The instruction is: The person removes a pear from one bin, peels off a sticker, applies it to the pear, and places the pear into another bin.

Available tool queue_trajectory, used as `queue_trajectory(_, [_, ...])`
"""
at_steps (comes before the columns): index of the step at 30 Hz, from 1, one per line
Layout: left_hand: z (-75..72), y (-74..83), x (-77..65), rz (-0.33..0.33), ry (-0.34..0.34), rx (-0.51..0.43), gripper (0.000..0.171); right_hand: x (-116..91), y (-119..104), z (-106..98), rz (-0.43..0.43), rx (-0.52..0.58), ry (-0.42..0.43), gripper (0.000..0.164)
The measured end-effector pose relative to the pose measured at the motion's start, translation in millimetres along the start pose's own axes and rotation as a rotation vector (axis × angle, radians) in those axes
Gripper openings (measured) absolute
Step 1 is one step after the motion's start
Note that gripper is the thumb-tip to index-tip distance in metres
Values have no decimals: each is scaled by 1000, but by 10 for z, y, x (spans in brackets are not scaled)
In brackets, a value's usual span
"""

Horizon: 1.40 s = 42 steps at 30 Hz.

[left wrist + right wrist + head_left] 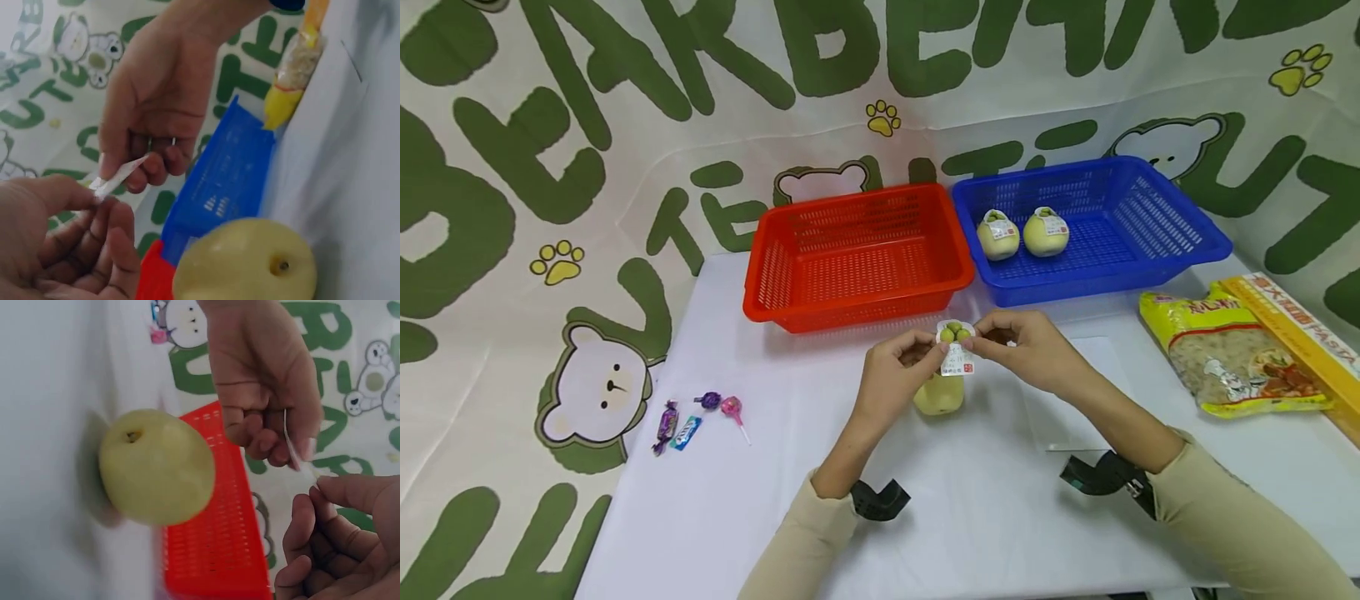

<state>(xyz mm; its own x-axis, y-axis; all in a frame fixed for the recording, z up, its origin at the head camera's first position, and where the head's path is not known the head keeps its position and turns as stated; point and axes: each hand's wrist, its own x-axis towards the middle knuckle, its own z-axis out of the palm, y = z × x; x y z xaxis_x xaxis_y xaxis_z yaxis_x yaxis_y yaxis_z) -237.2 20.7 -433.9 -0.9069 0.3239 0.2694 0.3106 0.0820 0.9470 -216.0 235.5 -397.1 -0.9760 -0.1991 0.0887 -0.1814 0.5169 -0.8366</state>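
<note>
My left hand point(891, 375) and right hand point(1030, 346) each pinch an edge of a white paper label point(957, 360) printed with green fruit and small text. In the left wrist view the label point(122, 177) appears nearly edge-on between both hands' thumbs and fingertips. Behind and below it, a pale yellow-green pear point(940, 398) rests on the white table, partly hidden by the label in the head view. Its smooth skin and small dark hollow show in the right wrist view, where the pear point(156, 467) sits apart from the fingers.
A red basket point(861, 310) stands at the back, beside a blue basket point(1075, 287) holding two labelled pears point(1046, 232). A yellow food packet point(1236, 354) and a long orange box point(1300, 325) lie right, near a white sheet point(1105, 354). Several candies point(667, 425) lie left.
</note>
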Motion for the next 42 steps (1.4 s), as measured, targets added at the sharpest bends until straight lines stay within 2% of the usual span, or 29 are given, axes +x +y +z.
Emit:
queue_trajectory(1, [-22,29,-17,-21,16,0,14,24,12,30,2,2,5,20])
queue_trajectory(3, [-56,-15,-30,-55,34,0,14,61,33,71,14,3,6,19])
queue_trajectory(6, [-98,-65,-48,-114,38,-1,14,111,83,116,37,11,-34,18])
queue_trajectory(9, [-146,-135,-64,-175,21,52,12,163,141,181,55,11,-82,17])
queue_trajectory(12, [-180,-163,-82,-210,32,127,11,208,174,261,51,-2,-96,15])
queue_trajectory(15, [-178,-203,-82,-206,26,196,10,224,194,311,19,-46,-79,13])
queue_trajectory(19, [-158,-269,-88,-151,27,279,9,212,210,344,-78,-146,-34,11])
queue_trajectory(22, [-141,-311,-90,-115,38,335,19,183,224,346,-132,-206,-5,10])
queue_trajectory(24, [-136,-329,-93,-113,31,372,31,161,237,346,-135,-220,0,13])
queue_trajectory(27, [-147,-350,-107,-132,-22,416,44,140,263,353,-83,-193,-25,25])
queue_trajectory(32, [-169,-371,-120,-150,-105,395,48,111,325,402,81,-60,-92,48])
queue_trajectory(36, [-179,-399,-122,-169,-119,315,49,80,390,478,161,40,-116,61])
queue_trajectory(39, [-199,-405,-139,-194,-121,251,50,39,435,510,136,76,-115,60])
queue_trajectory(42, [-224,-399,-163,-216,-134,214,51,-11,481,504,36,49,-126,61])
